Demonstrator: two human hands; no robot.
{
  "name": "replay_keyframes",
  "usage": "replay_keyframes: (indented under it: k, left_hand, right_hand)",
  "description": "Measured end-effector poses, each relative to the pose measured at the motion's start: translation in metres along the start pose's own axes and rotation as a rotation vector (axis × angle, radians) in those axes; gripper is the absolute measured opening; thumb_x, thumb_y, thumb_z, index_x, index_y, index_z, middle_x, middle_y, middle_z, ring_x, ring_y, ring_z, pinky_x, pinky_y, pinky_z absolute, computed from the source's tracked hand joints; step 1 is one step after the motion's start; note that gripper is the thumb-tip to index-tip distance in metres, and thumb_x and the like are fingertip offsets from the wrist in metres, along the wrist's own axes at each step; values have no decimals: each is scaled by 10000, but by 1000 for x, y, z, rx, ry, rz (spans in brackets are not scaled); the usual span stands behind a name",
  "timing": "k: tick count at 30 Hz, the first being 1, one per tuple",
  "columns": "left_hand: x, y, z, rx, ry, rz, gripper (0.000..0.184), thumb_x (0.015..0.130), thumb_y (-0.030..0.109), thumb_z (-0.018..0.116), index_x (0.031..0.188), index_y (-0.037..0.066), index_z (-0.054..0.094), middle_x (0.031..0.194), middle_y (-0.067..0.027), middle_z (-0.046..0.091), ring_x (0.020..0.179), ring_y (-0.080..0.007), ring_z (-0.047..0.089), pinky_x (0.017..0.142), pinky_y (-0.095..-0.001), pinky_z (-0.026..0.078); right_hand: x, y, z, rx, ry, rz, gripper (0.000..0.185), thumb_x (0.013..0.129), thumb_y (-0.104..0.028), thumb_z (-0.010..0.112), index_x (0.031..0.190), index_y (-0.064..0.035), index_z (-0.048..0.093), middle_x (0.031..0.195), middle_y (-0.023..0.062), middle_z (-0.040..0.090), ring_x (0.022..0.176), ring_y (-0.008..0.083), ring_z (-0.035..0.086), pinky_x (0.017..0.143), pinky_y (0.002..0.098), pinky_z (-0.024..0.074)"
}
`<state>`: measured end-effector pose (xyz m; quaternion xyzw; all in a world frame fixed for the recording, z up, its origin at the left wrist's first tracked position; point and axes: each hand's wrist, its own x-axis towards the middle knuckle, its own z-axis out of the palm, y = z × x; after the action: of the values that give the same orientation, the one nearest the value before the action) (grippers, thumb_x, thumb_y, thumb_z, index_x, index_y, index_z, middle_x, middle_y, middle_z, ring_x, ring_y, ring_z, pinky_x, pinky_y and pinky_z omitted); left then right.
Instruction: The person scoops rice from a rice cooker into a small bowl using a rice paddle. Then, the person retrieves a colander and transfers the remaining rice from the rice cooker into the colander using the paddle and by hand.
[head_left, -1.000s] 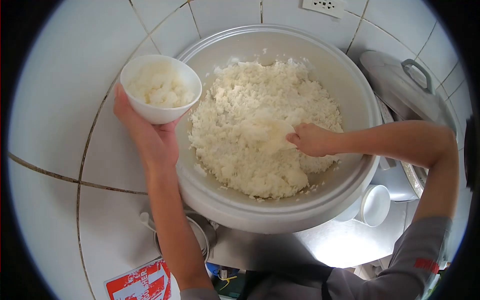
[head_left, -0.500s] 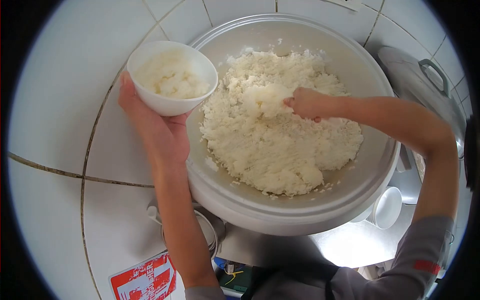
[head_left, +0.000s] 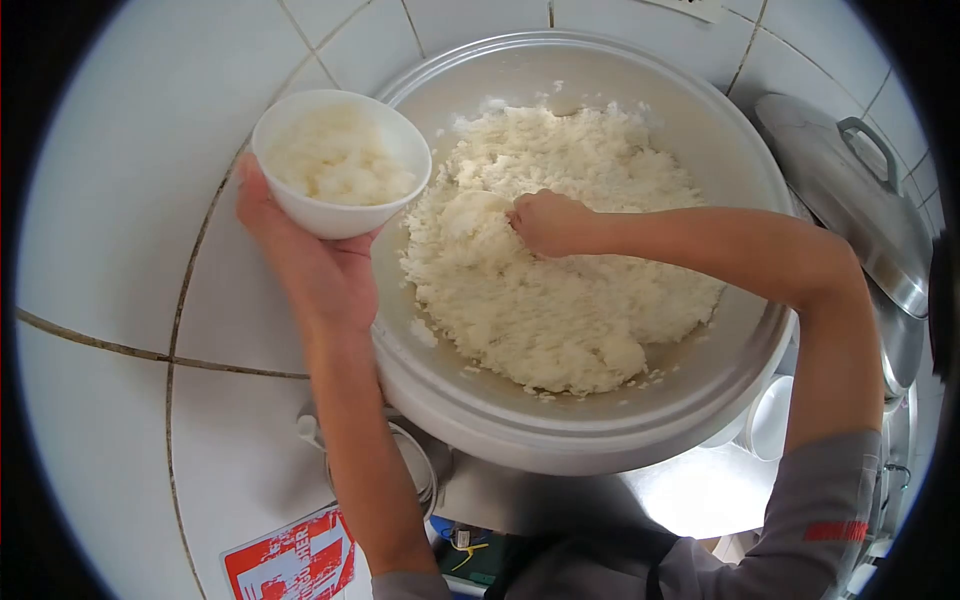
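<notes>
My left hand (head_left: 320, 265) holds a white bowl (head_left: 345, 218) from below, beside the left rim of the big metal pot (head_left: 560, 440). Cooked white rice (head_left: 340, 160) fills much of the bowl, which tilts a little toward the pot. Inside the pot, a wide mound of rice (head_left: 560, 330) covers the bottom. My right hand (head_left: 555, 224) is closed in a fist low over this mound. What looks like a pale, rounded rice scoop (head_left: 478, 205) sticks out to the left of the fist, pressed among the grains. The fingers hide its handle.
White tiled walls surround the pot. A metal lid (head_left: 850, 190) with a grey handle leans at the right. White bowls (head_left: 768, 418) lie on the metal counter (head_left: 700, 495) below the pot's rim. A metal container (head_left: 415, 465) stands under my left forearm, near a red-and-white sign (head_left: 290, 560).
My right hand has moved left and slightly down across the rice, taking the scoop with it. The right elbow has swung inward. My left hand and the bowl have barely moved.
</notes>
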<state>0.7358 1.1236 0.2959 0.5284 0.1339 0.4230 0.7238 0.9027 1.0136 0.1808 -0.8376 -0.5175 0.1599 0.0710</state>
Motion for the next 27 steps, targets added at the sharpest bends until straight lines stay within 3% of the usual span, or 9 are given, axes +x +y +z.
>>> replay_keyframes:
  k: [1, 4, 10, 13, 17, 19, 22, 25, 27]
  left_hand:
    - [-2, 1, 3, 20, 23, -7, 540, 855, 516, 286, 1206, 112, 362, 1194, -73, 435, 1087, -224, 475, 803, -369, 482]
    - [-1, 0, 3, 27, 4, 21, 544, 856, 516, 280, 1206, 108, 360, 1191, -72, 438, 1083, -222, 480, 789, -362, 487]
    - [-1, 0, 2, 29, -21, 28, 538, 858, 512, 273, 1181, 93, 374, 1174, -76, 449, 1051, -216, 502, 775, -350, 493]
    - [0, 0, 2, 22, -30, 28, 537, 859, 512, 275, 1174, 88, 371, 1160, -80, 455, 1040, -214, 508, 764, -346, 498]
    - [0, -2, 0, 25, -42, 44, 533, 863, 508, 279, 1179, 88, 364, 1160, -78, 454, 1038, -213, 509, 749, -341, 504]
    - [2, -2, 0, 16, -21, 64, 550, 862, 507, 290, 1183, 70, 385, 1157, -104, 470, 1034, -265, 518, 756, -430, 509]
    - [2, -1, 1, -9, -1, 48, 565, 861, 512, 298, 1185, 60, 395, 1158, -114, 477, 1033, -289, 522, 759, -473, 511]
    - [2, -1, 0, -42, 2, 28, 570, 860, 518, 298, 1185, 61, 397, 1162, -110, 477, 1033, -287, 521, 759, -473, 508]
    - [2, -2, -3, -68, 10, 22, 571, 860, 522, 297, 1187, 65, 397, 1167, -109, 475, 1036, -285, 519, 762, -476, 501]
  right_hand:
    - [1, -8, -3, 124, -40, 127, 268, 855, -172, 410, 878, 41, 571, 880, 212, 593, 797, 357, 589, 670, 418, 481]
    - [-8, -17, -10, 93, -16, 104, 289, 862, -213, 402, 893, 17, 575, 842, 209, 602, 784, 342, 596, 663, 422, 480]
    - [-33, -35, -7, 41, -19, -32, 311, 872, -253, 391, 847, 4, 564, 758, 201, 599, 723, 356, 593, 636, 432, 478]
    - [-45, -38, 0, -4, 38, -165, 352, 887, -301, 388, 754, 4, 503, 623, 181, 554, 596, 351, 569, 550, 444, 463]
    - [-69, -51, -1, 89, -155, -32, 327, 872, -256, 386, 833, 19, 559, 750, 208, 593, 707, 357, 592, 627, 441, 473]
    - [-77, -49, 10, 130, -160, -19, 336, 871, -251, 382, 832, 33, 556, 750, 217, 589, 714, 364, 590, 629, 442, 472]
    - [-78, -46, 21, 263, -245, -1, 353, 877, -246, 355, 804, 41, 547, 705, 195, 580, 645, 327, 584, 581, 426, 475]
    - [-82, -45, 8, 618, -580, 194, 360, 883, -262, 326, 809, 25, 531, 630, 123, 532, 518, 221, 506, 466, 367, 428]
    - [-82, -43, -9, 693, -630, 208, 311, 871, -249, 324, 797, -6, 503, 622, 62, 517, 487, 152, 429, 426, 315, 378]
